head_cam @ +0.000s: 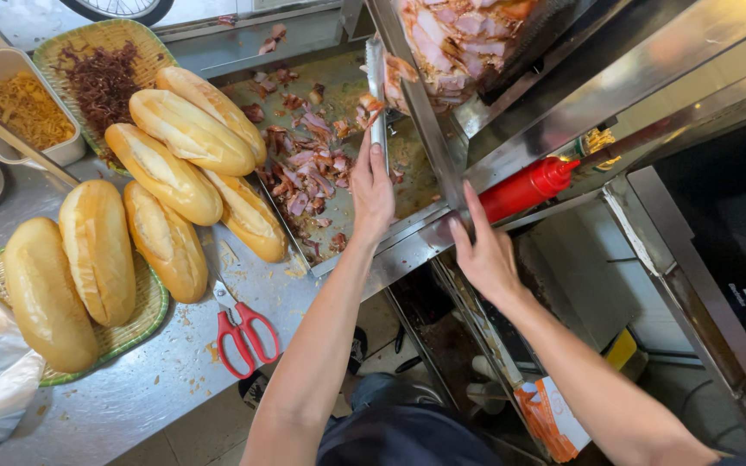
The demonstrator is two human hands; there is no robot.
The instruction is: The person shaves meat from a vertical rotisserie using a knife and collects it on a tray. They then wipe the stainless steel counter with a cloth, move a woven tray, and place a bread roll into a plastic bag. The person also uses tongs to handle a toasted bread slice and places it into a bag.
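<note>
Head view: left hand [371, 192] grip clamped on metal tongs [376, 91], far centre, over tray [407, 185] of chopped meat [308, 168]. Right hand [485, 250] grip closed on long knife [416, 103]. Meat stack [459, 34] pink-brown, layered, cut off by top edge. Knife handle hidden.

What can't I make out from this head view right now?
- Meat stack: its top is cut off by the upper frame edge.
- Long knife: its handle is hidden under the right hand.
- Tongs: the left hand covers their lower end.
- Red sauce bottle: its base sits behind the steel frame.
</note>
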